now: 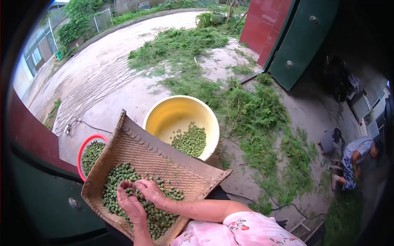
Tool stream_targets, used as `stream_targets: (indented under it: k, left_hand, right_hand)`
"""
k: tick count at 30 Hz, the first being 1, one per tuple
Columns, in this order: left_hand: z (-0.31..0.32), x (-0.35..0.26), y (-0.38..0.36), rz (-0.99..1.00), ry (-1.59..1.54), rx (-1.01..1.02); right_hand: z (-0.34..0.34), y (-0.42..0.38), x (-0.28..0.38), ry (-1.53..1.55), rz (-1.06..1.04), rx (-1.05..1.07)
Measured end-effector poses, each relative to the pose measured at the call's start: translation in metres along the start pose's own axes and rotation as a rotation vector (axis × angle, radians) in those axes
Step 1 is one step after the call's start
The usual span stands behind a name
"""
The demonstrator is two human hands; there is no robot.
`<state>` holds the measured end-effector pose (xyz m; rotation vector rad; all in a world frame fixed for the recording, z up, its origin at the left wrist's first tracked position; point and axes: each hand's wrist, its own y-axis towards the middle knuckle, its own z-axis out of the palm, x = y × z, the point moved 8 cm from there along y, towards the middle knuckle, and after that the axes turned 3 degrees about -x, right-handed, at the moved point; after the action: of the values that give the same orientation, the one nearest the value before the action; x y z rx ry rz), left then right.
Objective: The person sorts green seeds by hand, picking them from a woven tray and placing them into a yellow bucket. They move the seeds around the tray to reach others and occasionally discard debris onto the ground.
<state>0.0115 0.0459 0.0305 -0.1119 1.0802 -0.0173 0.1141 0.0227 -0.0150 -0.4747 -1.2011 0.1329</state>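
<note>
A woven winnowing basket [193, 180] tilts on my lap, with a heap of small round green fruits [160, 219] in its lower part. Over the heap, my left hand [132, 206] is turned palm up, its fingers curled in. My right hand [152, 192] meets it at the fingertips, thumb and fingers pinched together. Whatever lies between the fingers is too small to make out. Just beyond the basket stands a yellow basin [158, 112] with more green fruits [192, 141] at its bottom. A red-rimmed basin [82, 148] to the left holds similar fruits.
Cut green branches [254, 119] lie scattered over the concrete ahead and to the right. A black cable [297, 210] runs along the floor. Another person [356, 160] sits bent over on the right. Green door leaves [301, 43] stand on both sides.
</note>
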Motion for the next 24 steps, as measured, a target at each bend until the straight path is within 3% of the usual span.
stream_targets:
  k: [1,3,4,5,7,10,11,16,20,21,24]
  left_hand:
    - [0.004,-0.002,-0.003,0.07,0.157,0.064]
    - [0.015,0.0,-0.011,0.123,0.424,0.156]
    - [0.023,0.001,-0.017,0.147,0.557,0.2]
    - [0.041,-0.007,-0.023,0.319,0.658,0.317]
    - [0.058,-0.014,-0.032,0.464,0.777,0.4]
    - [0.056,-0.008,-0.031,0.419,0.802,0.413]
    - [0.059,-0.008,-0.031,0.413,0.818,0.424]
    - [0.048,-0.009,-0.025,0.366,0.692,0.354]
    - [0.027,-0.017,-0.008,0.312,0.723,0.174]
    - [0.022,-0.022,-0.002,0.366,0.74,0.154]
    - [-0.003,-0.022,0.017,0.273,0.745,0.03]
  right_hand:
    - [0.006,0.002,-0.017,0.188,0.145,0.078]
    - [0.008,0.002,-0.013,0.204,-0.074,0.096]
    - [0.007,0.0,-0.003,0.044,-0.276,0.098]
    - [0.006,-0.004,0.006,-0.111,-0.477,0.067]
    - [0.004,0.008,-0.006,-0.131,-0.6,0.055]
    - [0.008,0.037,-0.065,0.814,0.146,0.133]
    - [-0.003,0.032,-0.057,0.735,0.101,0.04]
    - [-0.016,0.016,-0.034,0.603,0.165,0.054]
    - [-0.066,0.027,-0.014,0.508,0.184,-0.17]
    - [-0.087,0.033,-0.001,0.562,0.127,-0.217]
    - [-0.152,0.051,0.04,0.895,0.014,-0.387]
